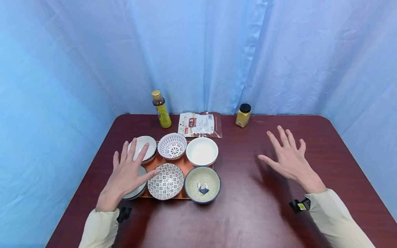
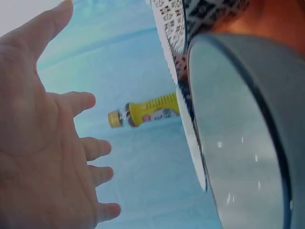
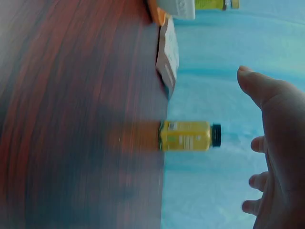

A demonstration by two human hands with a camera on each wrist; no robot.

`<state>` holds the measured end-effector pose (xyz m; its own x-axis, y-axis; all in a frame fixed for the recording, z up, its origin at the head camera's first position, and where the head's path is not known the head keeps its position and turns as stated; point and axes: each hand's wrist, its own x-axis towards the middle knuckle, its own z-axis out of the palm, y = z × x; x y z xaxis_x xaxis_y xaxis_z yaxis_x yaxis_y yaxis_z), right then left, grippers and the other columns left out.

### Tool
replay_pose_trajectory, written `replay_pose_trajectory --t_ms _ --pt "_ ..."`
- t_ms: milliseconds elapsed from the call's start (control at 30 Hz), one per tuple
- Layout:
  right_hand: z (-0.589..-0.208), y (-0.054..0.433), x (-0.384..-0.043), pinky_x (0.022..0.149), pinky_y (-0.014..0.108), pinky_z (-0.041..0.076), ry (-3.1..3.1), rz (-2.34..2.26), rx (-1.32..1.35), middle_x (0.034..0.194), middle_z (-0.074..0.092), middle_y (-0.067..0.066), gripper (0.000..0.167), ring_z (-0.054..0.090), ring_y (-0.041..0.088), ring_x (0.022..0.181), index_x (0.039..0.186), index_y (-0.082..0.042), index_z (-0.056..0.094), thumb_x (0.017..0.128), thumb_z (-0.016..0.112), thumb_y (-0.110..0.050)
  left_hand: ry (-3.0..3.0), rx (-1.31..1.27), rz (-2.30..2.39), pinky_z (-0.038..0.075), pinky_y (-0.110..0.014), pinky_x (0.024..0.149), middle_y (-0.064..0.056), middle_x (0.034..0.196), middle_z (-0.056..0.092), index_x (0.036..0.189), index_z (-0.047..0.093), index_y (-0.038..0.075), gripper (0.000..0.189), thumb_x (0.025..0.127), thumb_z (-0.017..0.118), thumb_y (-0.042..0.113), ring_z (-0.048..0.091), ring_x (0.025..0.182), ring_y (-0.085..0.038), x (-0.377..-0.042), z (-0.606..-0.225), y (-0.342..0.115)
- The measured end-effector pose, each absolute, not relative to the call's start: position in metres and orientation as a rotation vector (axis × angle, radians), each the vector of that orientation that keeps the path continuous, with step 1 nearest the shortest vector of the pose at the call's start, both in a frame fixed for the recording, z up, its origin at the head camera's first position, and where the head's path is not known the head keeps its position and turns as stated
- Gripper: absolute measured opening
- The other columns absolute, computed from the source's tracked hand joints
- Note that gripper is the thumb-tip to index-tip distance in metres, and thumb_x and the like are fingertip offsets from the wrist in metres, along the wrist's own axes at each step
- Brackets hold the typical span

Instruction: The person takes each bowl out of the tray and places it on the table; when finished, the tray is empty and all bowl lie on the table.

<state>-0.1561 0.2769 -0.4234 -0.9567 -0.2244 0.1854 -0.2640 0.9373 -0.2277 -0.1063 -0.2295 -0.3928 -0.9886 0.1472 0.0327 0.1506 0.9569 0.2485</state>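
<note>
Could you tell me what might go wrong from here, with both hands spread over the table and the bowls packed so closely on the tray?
The left hand hovers open over the grey bowl, which sits at the edge of the orange tray; a careless grab might tip it off. The six bowls crowd together, so lifting one, such as the patterned bowl, may knock a neighbour. The right hand is open above bare table; a reach toward the yellow jar could topple it.
</note>
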Motion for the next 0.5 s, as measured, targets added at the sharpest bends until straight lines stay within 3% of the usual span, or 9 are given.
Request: replay_pose_trajectory --t_ms 233,367,500 --pt "-0.425 0.248 -0.166 0.099 0.071 0.027 -2.951 0.445 0.451 0.163 0.023 0.023 0.086 0.038 0.047 0.139 0.158 -0.012 0.031 0.092 0.06 -0.059 -3.082 -0.197 -0.481 0.005 -0.076 0.113 -0.021 0.168 0.004 0.162 0.018 0.022 0.1 0.085 0.064 0.065 0.002 0.153 -0.05 -0.089 -0.389 -0.249" --pt "-0.429 0.233 -0.17 0.092 0.064 0.044 -2.999 0.514 0.495 0.162 0.027 0.022 0.083 0.057 0.047 0.123 0.159 -0.013 0.029 0.095 0.057 -0.058 -3.074 -0.17 -0.582 0.007 -0.077 0.111 -0.024 0.167 0.006 0.162 0.016 0.02 0.102 0.085 0.069 0.06 0.004 0.152 -0.052 -0.08 -0.392 -0.261" --pt "-0.434 0.218 -0.174 0.095 0.064 0.046 -3.05 0.658 0.514 0.163 0.028 0.019 0.082 0.053 0.044 0.131 0.16 -0.016 0.025 0.096 0.053 -0.06 -3.057 -0.113 -0.699 0.01 -0.077 0.109 -0.028 0.165 0.01 0.162 0.017 0.016 0.103 0.084 0.073 0.053 0.008 0.15 -0.054 -0.072 -0.4 -0.272"
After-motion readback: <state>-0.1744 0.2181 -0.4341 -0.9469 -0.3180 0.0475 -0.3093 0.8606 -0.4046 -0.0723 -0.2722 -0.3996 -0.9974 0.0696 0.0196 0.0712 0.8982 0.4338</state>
